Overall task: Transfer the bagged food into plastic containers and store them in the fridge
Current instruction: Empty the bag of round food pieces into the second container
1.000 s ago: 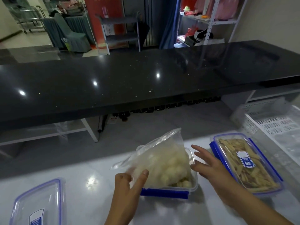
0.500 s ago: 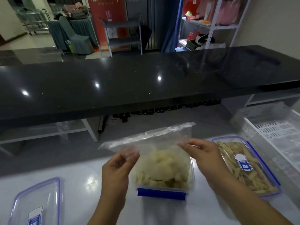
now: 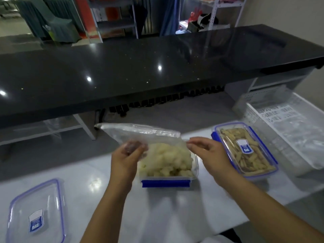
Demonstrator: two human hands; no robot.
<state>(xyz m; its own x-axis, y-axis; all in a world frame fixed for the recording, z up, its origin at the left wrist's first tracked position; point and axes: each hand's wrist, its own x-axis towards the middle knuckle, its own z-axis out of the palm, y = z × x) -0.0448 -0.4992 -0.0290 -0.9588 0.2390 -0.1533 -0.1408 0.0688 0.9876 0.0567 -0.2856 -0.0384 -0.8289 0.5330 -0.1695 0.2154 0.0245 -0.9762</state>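
Both hands pinching a clear bag over the open container of pale food at the surface's middle: left hand fingers clamped on its left side, right hand fingers on its right edge. Lidded container sitting near the right edge.

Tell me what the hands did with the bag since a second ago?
The right hand moved in and pinched the plastic bag; the left hand shifted up from the bag's side to its edge. Together they spread it flat over the open container of pale food. The closed container and loose lid stayed put.
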